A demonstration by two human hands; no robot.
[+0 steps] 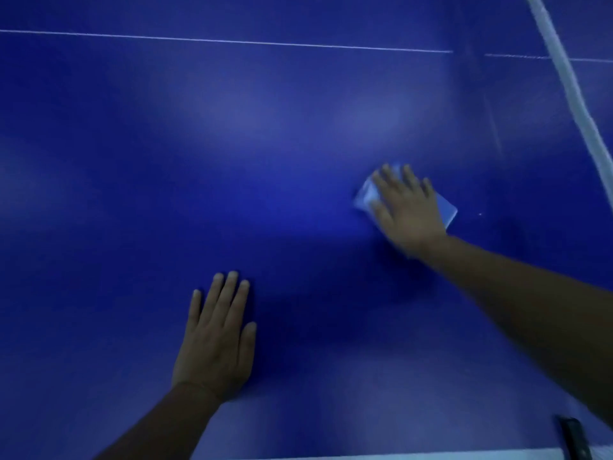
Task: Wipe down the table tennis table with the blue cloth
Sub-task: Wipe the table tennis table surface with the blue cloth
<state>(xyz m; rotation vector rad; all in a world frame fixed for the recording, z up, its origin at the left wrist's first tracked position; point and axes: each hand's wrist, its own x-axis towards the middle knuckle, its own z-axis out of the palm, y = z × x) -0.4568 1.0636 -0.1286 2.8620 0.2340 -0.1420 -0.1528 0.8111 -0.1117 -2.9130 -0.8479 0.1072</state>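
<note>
The blue table tennis table fills the head view. A light blue cloth lies flat on it right of centre, mostly hidden. My right hand presses on the cloth with straight, spread fingers; cloth edges show at the fingertips and on the hand's right side. My left hand rests flat on the bare table nearer to me, fingers straight and together, holding nothing. The right hand looks blurred.
A thin white centre line crosses the table at the top. The white net band runs diagonally along the right. The table's white near edge shows at the bottom, with a dark net clamp at the bottom right.
</note>
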